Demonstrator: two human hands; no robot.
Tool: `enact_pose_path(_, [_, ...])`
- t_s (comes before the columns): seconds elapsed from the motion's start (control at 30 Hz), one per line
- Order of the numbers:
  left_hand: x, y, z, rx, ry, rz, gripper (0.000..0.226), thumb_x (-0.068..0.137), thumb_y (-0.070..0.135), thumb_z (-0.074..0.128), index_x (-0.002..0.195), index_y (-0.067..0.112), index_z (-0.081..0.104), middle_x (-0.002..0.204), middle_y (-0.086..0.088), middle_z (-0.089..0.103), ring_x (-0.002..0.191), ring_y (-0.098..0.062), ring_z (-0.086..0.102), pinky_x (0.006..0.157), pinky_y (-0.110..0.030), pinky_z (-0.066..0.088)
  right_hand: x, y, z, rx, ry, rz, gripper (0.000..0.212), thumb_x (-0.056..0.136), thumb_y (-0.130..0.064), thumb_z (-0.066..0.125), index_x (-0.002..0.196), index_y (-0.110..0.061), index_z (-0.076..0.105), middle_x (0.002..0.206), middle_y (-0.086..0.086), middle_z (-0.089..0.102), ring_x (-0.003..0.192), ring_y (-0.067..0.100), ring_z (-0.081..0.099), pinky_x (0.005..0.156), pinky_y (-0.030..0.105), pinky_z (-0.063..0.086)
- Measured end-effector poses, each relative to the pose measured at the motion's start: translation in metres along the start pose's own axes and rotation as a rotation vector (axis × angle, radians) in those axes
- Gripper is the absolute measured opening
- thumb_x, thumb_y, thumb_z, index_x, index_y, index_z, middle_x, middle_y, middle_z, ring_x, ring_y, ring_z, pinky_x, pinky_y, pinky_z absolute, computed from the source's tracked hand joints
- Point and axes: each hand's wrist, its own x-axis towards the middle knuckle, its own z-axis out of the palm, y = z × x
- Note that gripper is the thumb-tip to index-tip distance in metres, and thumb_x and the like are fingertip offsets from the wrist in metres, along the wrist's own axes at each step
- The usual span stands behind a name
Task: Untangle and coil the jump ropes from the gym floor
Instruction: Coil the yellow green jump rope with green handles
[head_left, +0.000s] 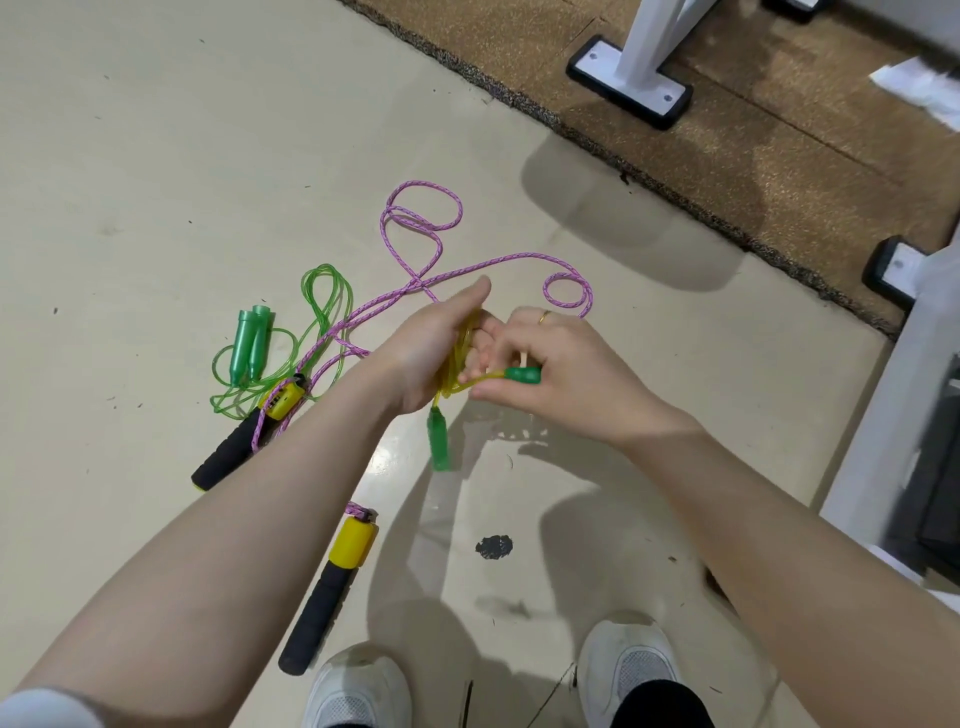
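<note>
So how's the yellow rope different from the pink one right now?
The yellow rope is bunched in the left hand, off the floor; the pink rope sprawls in loose loops on the floor. The yellow rope is smooth and translucent with small green handles; the pink rope is braided with black-and-yellow handles. Both are jump ropes.

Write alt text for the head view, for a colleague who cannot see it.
A person's left hand holds a coiled translucent yellow jump rope while the right hand pinches one of its green plastic handles; the other handle dangles. On the beige floor lie a pink braided rope and a green plastic rope, tangled.
</note>
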Motion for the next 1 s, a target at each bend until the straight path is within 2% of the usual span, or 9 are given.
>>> enact_pose_path(0.07, [0.0,0.004,0.002,0.005,-0.042,0.005,0.066,0.096,0.05,0.031,0.049,0.014,0.06,0.045,-0.003,0.047,0.041,-0.016,0.037,0.048,-0.024,0.032,-0.001,0.0,0.001,0.089,0.127,0.114,0.028,0.075,-0.032,0.074,0.079,-0.024,0.047,0.074,-0.02,0.053,0.069,-0.01,0.052,0.064,0.011,0.034])
enact_pose_path(0.2, [0.001,0.001,0.003,-0.084,-0.156,0.02,0.066,0.095,0.052,0.028,0.061,0.007,0.064,0.044,-0.003,0.051,0.035,-0.013,0.044,0.039,-0.019,0.034,0.003,0.012,0.002,0.268,0.236,0.222,0.031,0.085,-0.042,0.045,0.114,-0.033,0.04,0.111,-0.019,0.05,0.09,-0.012,0.051,0.08,0.026,0.042])
enact_pose_path(0.27, [0.002,-0.004,0.003,-0.247,-0.17,0.045,0.065,0.095,0.048,0.03,0.064,0.009,0.071,0.051,-0.002,0.057,0.041,-0.011,0.052,0.044,-0.018,0.041,0.002,0.015,0.001,0.389,0.191,0.251,0.034,0.09,-0.036,0.041,0.124,-0.036,0.04,0.118,-0.018,0.051,0.075,-0.018,0.052,0.069,0.016,0.042])
enact_pose_path(0.37, [-0.001,-0.01,-0.002,-0.477,-0.274,0.041,0.054,0.085,0.046,0.041,0.055,0.013,0.07,0.044,0.004,0.05,0.033,-0.005,0.043,0.039,-0.014,0.039,-0.003,0.019,-0.003,0.65,0.102,0.353,0.028,0.1,-0.029,0.039,0.127,-0.036,0.046,0.13,-0.009,0.053,0.043,-0.001,0.042,0.043,0.017,0.036])
enact_pose_path(0.47, [-0.004,-0.017,-0.006,-0.456,-0.648,-0.04,0.053,0.086,0.048,0.049,0.053,0.01,0.064,0.038,0.006,0.035,0.028,-0.007,0.027,0.036,-0.013,0.033,-0.008,0.019,-0.006,0.799,-0.042,0.398,0.027,0.096,-0.033,0.045,0.121,-0.033,0.056,0.119,-0.008,0.063,0.039,0.009,0.036,0.037,0.016,0.033])
enact_pose_path(0.57, [-0.001,-0.022,-0.004,-0.391,-0.866,-0.156,0.067,0.089,0.059,0.039,0.056,0.006,0.065,0.042,0.002,0.033,0.031,-0.01,0.03,0.04,-0.016,0.03,-0.012,0.015,-0.002,0.797,-0.206,0.366,0.027,0.085,-0.034,0.053,0.111,-0.032,0.059,0.076,-0.014,0.068,0.041,0.007,0.038,0.036,0.015,0.031])
enact_pose_path(0.77, [-0.005,-0.017,-0.006,-0.094,-0.636,-0.297,0.08,0.079,0.068,0.017,0.037,0.013,0.056,0.031,0.006,0.037,0.022,-0.003,0.03,0.034,-0.011,0.028,-0.008,0.017,0.007,0.672,-0.152,0.335,0.019,0.096,-0.021,0.049,0.105,-0.03,0.062,0.079,-0.011,0.067,0.055,0.019,0.041,0.039,0.019,0.035])
enact_pose_path(0.87, [-0.012,-0.01,-0.005,-0.003,-0.581,-0.304,0.075,0.071,0.068,0.028,0.053,0.01,0.072,0.037,0.0,0.052,0.027,-0.005,0.043,0.035,-0.013,0.038,-0.007,0.018,0.008,0.633,-0.145,0.34,0.013,0.094,-0.02,0.054,0.1,-0.027,0.063,0.077,-0.012,0.066,0.064,0.025,0.041,0.042,0.02,0.036])
enact_pose_path(1.0, [-0.013,0.001,-0.004,0.145,-0.498,-0.375,0.073,0.071,0.061,0.029,0.056,0.005,0.072,0.051,-0.006,0.065,0.036,-0.007,0.057,0.04,-0.014,0.048,-0.006,0.019,0.007,0.555,-0.142,0.349,0.009,0.094,-0.018,0.055,0.099,-0.024,0.059,0.069,-0.02,0.061,0.058,0.021,0.043,0.041,0.02,0.036])
